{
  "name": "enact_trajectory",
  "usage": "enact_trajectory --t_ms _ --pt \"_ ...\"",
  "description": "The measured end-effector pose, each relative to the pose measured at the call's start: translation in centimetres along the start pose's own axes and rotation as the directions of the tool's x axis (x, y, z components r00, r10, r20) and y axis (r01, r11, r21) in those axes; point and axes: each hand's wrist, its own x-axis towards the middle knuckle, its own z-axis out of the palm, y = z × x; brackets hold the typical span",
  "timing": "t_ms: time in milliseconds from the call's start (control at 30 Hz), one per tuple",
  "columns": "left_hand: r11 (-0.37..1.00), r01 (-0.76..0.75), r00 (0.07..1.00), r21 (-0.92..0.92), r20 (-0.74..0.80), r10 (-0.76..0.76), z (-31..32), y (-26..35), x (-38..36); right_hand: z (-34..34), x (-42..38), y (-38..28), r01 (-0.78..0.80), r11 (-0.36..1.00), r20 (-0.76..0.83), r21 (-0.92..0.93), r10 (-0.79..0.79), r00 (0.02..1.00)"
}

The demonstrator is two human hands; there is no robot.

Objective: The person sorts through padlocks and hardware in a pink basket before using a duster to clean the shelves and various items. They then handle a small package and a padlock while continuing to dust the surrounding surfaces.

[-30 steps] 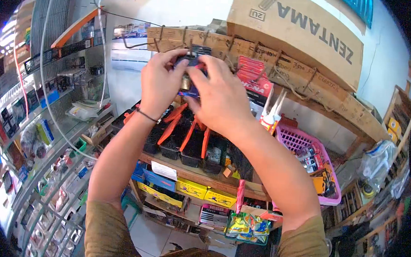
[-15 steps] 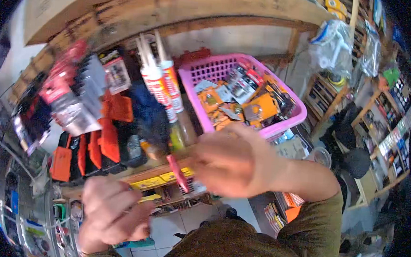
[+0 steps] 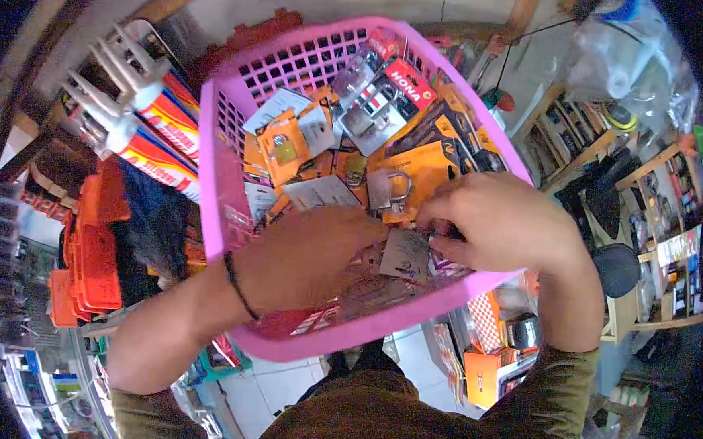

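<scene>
Both hands reach into a pink plastic basket filled with packaged padlocks and other carded goods. My left hand is over the near left part, its fingertips at a small grey card; what its fingers hold, if anything, is hidden. From the right, my right hand bends its fingers down at the other side of that card, and its grip is hard to make out. An orange padlock pack lies just beyond the fingers. Farther back is a red-topped HONA pack.
Sealant tubes with white nozzles lie left of the basket. Orange bins stand at the left. A plastic bag hangs at the upper right, above wooden shelves. An orange box is at the lower right.
The view has shifted right and closer, so the basket now fills the middle. Both hands, previously in front of the bins and basket, are now inside the basket among the packs.
</scene>
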Motion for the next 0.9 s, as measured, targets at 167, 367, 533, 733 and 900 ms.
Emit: enact_trajectory --t_ms 167,367,533,733,900 --pt "0.996 0.042 0.982 0.084 0.181 -0.057 1.2 0.1 3.0 0.3 1.4 1.7 0.023 0.998 0.151 -0.055 -0.014 0.988" --pt "0.993 -0.109 0.977 0.053 0.191 0.097 2.7 -0.5 4.1 1.9 0.9 1.9 -0.025 0.999 -0.159 0.027 0.029 0.987" --pt "0.996 0.024 0.993 0.090 0.117 -0.034 1.1 -0.1 3.9 2.3 0.5 1.8 -0.223 0.972 -0.040 -0.072 0.221 0.974" --pt "0.994 -0.077 0.967 0.072 -0.238 0.092 1.3 -2.8 4.4 2.2 0.3 2.1 -0.090 0.996 -0.196 -0.029 0.083 0.977" --pt "0.999 -0.041 0.961 0.035 -0.271 0.050 1.2 -2.4 3.8 2.6 0.6 2.3 0.152 0.976 -0.472 0.158 -0.060 0.879"
